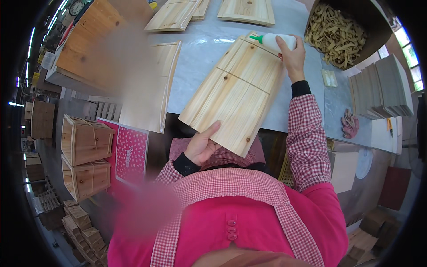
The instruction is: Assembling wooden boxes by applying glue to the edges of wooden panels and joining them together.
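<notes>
On my feed, the right hand (293,55) is wrapped around one white squeeze bottle (269,40), its green nozzle (257,38) over the far end of one tapered pine panel (235,95); I can't tell if they touch. The left hand (201,148), well apart, clasps that panel's near end, thumb on top, beyond the bench (195,66) edge. I count at least four other panels (247,11), leftward and farther off. Bare surface flanks the held panel.

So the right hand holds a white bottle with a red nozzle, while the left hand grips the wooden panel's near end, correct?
The nozzle on the white bottle is green, not red, in the head view; the rest is right.
</notes>
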The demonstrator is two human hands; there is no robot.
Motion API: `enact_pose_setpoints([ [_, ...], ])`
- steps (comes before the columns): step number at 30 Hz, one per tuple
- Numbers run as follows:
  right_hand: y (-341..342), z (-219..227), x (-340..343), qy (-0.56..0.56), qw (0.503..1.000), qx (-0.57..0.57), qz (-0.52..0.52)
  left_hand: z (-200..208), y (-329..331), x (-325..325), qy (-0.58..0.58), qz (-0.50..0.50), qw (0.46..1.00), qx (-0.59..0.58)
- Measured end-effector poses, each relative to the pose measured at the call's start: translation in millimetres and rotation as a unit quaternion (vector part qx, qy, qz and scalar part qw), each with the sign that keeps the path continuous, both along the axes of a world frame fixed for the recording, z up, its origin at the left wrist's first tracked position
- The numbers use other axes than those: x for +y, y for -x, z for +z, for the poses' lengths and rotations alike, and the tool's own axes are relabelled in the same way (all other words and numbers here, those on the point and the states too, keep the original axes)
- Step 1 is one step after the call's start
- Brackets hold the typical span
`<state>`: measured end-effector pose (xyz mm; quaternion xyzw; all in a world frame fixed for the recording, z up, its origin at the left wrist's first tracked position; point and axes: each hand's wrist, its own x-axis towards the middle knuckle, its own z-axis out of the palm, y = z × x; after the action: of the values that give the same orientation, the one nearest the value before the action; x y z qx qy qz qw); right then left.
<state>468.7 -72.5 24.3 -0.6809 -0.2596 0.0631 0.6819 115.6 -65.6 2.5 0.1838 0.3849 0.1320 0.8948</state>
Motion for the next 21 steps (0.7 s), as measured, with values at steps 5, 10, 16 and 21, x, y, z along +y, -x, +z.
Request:
enact_pose_setpoints([
  [5,-8,-8,22,0.077,0.995,-0.062,-0.011,-1,0,0,0.007,0.008,1.0,-0.002],
  [10,-8,-5,24,0.119,0.983,-0.138,-0.02,4,-3,-2,-0.011,0.011,1.0,0.02],
  [16,-25,5,-9,0.154,0.97,-0.187,-0.023,1,-2,-1,0.004,0.016,1.0,0.015],
  [21,-43,3,-67,0.178,0.962,-0.202,-0.049,5,-3,-3,-0.008,0.019,1.0,0.007],
])
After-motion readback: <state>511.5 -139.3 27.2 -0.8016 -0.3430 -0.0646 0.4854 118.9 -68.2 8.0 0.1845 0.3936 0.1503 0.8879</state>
